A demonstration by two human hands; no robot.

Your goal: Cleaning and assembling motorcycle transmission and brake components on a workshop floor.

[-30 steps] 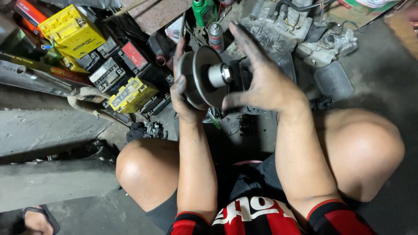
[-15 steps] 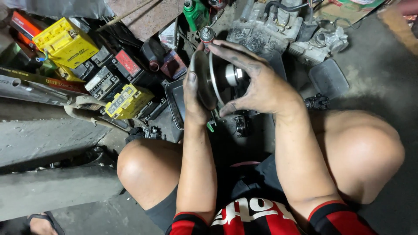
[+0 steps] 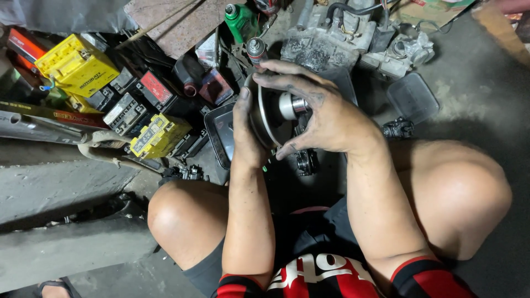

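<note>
A round metal pulley disc [image 3: 270, 118] with a short silver hub [image 3: 290, 105] is held up between my knees. My left hand [image 3: 245, 135] grips its left rim from behind, thumb pointing up. My right hand [image 3: 317, 113], grimy with grease, wraps over the top and right side, fingers spread around the hub. Both forearms rise from my lap over red and black shorts. The disc's far face is hidden.
Yellow batteries [image 3: 74, 66] and black ones [image 3: 124, 113] are piled at left. A green bottle [image 3: 240, 21], a spray can [image 3: 255, 51] and an engine casing [image 3: 337, 38] lie ahead. A dark plastic tray [image 3: 413, 98] sits right. A concrete step [image 3: 55, 193] runs along the left.
My right hand has closed from spread fingers to a wrap around the disc, and the disc has turned so its rim shows more edge-on.
</note>
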